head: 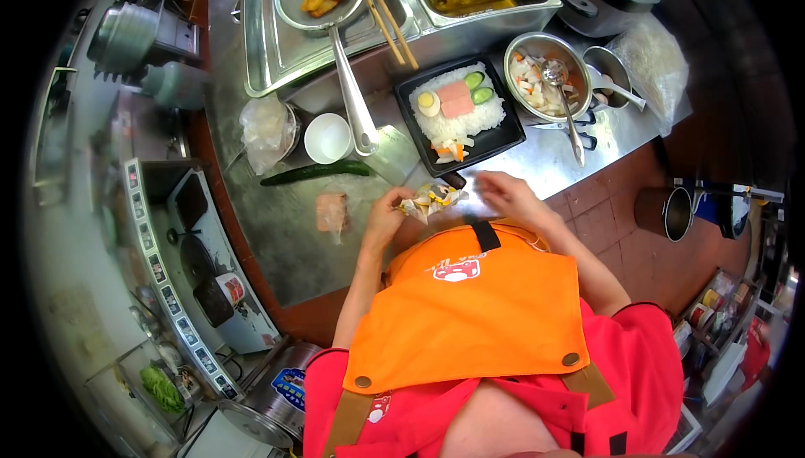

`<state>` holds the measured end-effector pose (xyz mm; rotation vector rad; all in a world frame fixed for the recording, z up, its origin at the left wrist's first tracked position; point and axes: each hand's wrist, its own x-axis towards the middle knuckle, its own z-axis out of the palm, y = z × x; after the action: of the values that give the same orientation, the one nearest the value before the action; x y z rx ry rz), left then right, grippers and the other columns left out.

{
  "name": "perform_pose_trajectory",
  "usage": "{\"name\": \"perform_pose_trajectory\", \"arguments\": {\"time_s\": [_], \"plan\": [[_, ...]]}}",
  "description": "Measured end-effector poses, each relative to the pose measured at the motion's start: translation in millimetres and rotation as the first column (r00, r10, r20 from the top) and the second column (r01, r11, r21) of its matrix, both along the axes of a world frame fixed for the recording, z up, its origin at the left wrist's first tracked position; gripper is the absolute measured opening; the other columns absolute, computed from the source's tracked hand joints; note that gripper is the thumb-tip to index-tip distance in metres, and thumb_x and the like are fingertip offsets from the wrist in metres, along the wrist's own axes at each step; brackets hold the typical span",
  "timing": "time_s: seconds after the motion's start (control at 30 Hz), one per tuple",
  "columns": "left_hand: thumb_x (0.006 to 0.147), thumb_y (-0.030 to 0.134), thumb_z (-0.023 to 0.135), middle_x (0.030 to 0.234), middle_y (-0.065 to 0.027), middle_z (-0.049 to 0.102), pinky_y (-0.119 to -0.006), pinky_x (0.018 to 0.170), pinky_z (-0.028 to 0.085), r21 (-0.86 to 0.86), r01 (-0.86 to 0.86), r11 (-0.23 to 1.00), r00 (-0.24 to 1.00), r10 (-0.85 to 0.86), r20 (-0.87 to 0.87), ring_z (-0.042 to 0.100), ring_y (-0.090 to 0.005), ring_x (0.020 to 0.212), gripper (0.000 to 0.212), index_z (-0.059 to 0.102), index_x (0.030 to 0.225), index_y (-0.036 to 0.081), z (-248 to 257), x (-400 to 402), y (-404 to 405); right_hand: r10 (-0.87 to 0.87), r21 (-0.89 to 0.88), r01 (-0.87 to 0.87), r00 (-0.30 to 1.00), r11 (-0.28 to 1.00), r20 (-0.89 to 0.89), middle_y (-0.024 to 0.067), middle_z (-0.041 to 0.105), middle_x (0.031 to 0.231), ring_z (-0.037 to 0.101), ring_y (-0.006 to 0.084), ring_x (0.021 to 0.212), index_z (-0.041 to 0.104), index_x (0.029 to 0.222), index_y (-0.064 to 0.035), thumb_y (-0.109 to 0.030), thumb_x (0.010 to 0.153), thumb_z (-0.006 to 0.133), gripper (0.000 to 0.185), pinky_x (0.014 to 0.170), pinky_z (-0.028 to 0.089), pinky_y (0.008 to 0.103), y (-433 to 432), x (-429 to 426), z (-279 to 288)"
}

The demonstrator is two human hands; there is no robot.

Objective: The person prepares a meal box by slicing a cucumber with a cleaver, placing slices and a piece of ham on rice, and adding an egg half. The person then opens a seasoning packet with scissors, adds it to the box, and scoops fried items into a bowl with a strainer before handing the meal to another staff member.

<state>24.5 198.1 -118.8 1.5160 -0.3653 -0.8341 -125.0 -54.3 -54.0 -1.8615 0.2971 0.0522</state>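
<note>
My left hand (pixel 385 218) pinches a crumpled yellow and white wrapper (pixel 433 201) at the steel counter's near edge. My right hand (pixel 506 194), somewhat blurred, is just right of the wrapper; whether anything is between its fingers cannot be told. Beyond the hands, a black square tray (pixel 468 155) holds white rice (pixel 487 120), pink meat slices (pixel 456 100), a halved egg (pixel 429 104), cucumber slices (pixel 482 95) and chopped pickled vegetables (pixel 450 151). A cleaver (pixel 396 155) lies left of the tray, its dark handle towards me. Farther left are a whole cucumber (pixel 314 172) and a pink meat block (pixel 331 211) on plastic.
A steel bowl of chopped vegetables (pixel 525 84) with a slotted spoon (pixel 569 120) stands right, scissors (pixel 556 125) beside it. A strainer (pixel 354 87) with fried pieces and chopsticks (pixel 387 24) rest over a steel pan (pixel 258 49). A fryer (pixel 497 18) is behind, a white bowl (pixel 328 139) left.
</note>
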Motion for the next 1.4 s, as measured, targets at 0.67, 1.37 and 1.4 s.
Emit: {"name": "perform_pose_trajectory", "arguments": {"time_s": [0.67,1.37,1.4], "plan": [[0.084,0.0,0.062,0.116,-0.01,0.058,-0.031,0.087,0.048,-0.185,-0.066,0.98,0.778,-0.066,-0.625,0.058,-0.0176,0.102,0.044,0.046,0.125,-0.001,57,-18,-111,-0.409,0.632,0.523,0.85,0.572,-0.332,0.0064,0.063,0.095,0.063,0.0118,0.086,0.054,0.104,-0.0008,-0.017,0.095,0.054,0.018,0.076,0.055,0.0274,-46,-16,-1],[0.094,0.012,0.053,0.097,-0.0114,0.055,-0.017,0.061,0.055,-0.104,-0.342,0.934,0.122,-0.066,-0.99,0.055,-0.015,0.081,0.03,0.046,0.116,-0.006,51,22,-142,-0.397,0.679,0.316,0.621,-0.663,-0.676,0.0129,0.057,0.1,0.059,0.0178,0.085,0.051,0.103,0.0066,-0.002,0.092,0.052,0.013,0.077,0.057,0.0243,-62,44,-3],[0.094,0.014,0.053,0.093,-0.0106,0.054,-0.015,0.057,0.054,-0.037,-0.347,0.937,0.106,-0.001,-0.994,0.053,-0.0139,0.076,0.03,0.046,0.116,-0.006,54,24,-143,-0.4,0.68,0.311,0.621,-0.664,-0.674,0.0129,0.057,0.1,0.059,0.0178,0.085,0.051,0.103,0.0066,-0.002,0.092,0.052,0.013,0.077,0.057,0.0243,-62,44,-2]]}}
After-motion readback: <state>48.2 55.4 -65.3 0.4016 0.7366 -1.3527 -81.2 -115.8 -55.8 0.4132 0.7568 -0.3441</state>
